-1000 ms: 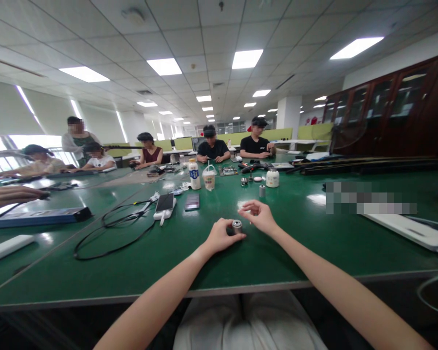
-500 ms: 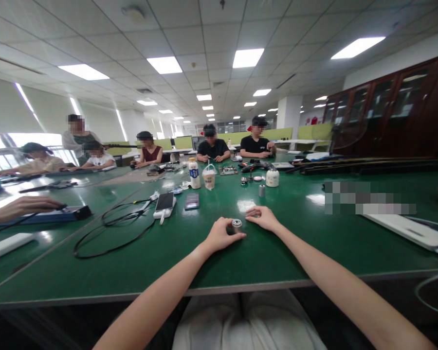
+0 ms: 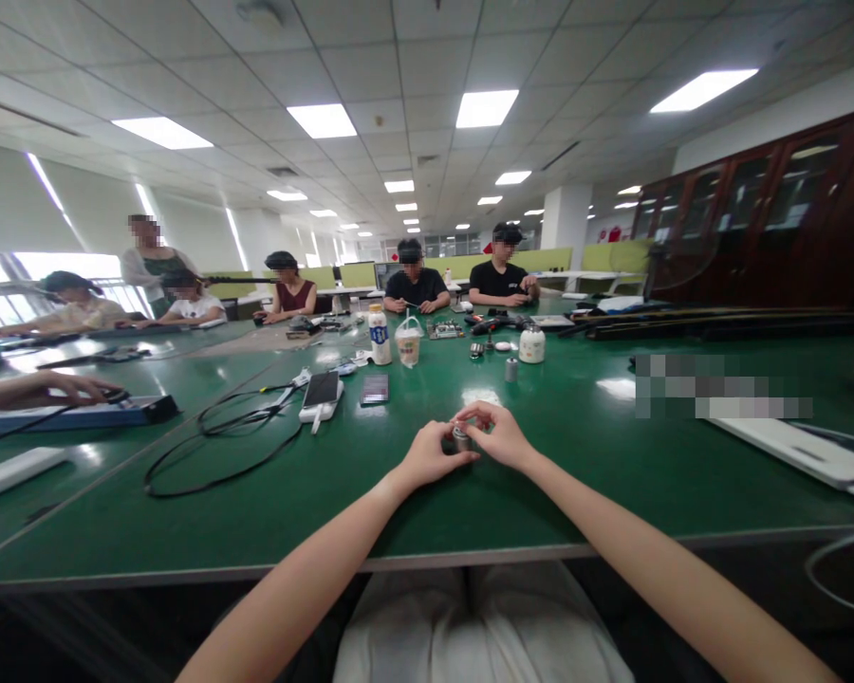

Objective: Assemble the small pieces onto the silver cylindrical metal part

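A small silvery metal cylinder [image 3: 460,441] stands upright on the green table in front of me. Curved around its left side, the thumb and fingers of my left hand [image 3: 428,453] hold it. My right hand [image 3: 499,438] reaches over from the right, its thumb and fingers closed on the cylinder's top. Those fingers partly cover the top, so any small part between them is hidden. Farther back on the table stands a second, similar metal cylinder [image 3: 510,369], apart from both hands.
Beyond stand a milk bottle [image 3: 380,339], a lidded plastic cup [image 3: 408,345] and a white jar [image 3: 532,345]. To the left lie a phone [image 3: 321,391], looped black cable [image 3: 185,491] and a dark card-like thing [image 3: 375,389]. A co-worker's hand [image 3: 71,387] is farther left. Several people sit around the table.
My right hand has moved left and in, from beside the metal cylinder onto its top. My left hand stays around the cylinder.
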`<act>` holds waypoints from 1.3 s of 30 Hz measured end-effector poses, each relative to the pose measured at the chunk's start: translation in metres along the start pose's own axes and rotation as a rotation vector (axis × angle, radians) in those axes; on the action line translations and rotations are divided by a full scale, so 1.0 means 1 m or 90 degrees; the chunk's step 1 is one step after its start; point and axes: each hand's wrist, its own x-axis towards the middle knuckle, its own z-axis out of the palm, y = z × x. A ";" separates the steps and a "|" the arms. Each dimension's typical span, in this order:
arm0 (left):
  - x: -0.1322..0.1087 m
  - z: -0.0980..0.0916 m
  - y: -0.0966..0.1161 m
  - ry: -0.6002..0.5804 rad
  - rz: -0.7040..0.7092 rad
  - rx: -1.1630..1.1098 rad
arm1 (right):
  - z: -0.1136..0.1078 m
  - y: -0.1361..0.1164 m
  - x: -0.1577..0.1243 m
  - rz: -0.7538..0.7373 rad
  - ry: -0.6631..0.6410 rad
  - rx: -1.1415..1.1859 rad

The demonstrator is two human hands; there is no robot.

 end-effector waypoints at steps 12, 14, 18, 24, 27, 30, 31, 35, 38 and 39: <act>0.000 -0.001 0.001 -0.004 0.010 -0.012 | -0.006 0.000 0.001 0.032 0.040 0.028; 0.000 0.000 0.001 -0.005 0.011 -0.015 | -0.007 0.002 0.001 0.041 0.059 0.039; 0.000 0.000 0.000 -0.004 0.009 -0.017 | -0.008 0.003 0.001 0.056 0.067 0.059; 0.000 -0.001 0.001 -0.011 0.005 -0.014 | -0.006 -0.002 -0.001 0.070 0.011 0.080; 0.000 -0.001 0.002 -0.012 0.006 -0.016 | -0.007 -0.002 -0.001 0.074 0.017 0.084; 0.000 0.000 0.001 -0.013 0.006 -0.019 | -0.008 0.000 0.000 0.072 0.046 0.077; 0.000 0.000 0.001 -0.013 0.006 -0.019 | -0.009 0.000 0.000 0.071 0.053 0.072; 0.000 0.000 0.000 -0.009 0.002 -0.021 | -0.007 -0.002 -0.001 0.057 0.039 0.047; 0.000 0.000 0.000 -0.008 0.000 -0.025 | -0.004 -0.003 -0.002 0.049 0.028 0.031; 0.000 0.000 0.001 -0.008 0.000 -0.027 | -0.004 -0.002 -0.001 0.049 0.036 0.025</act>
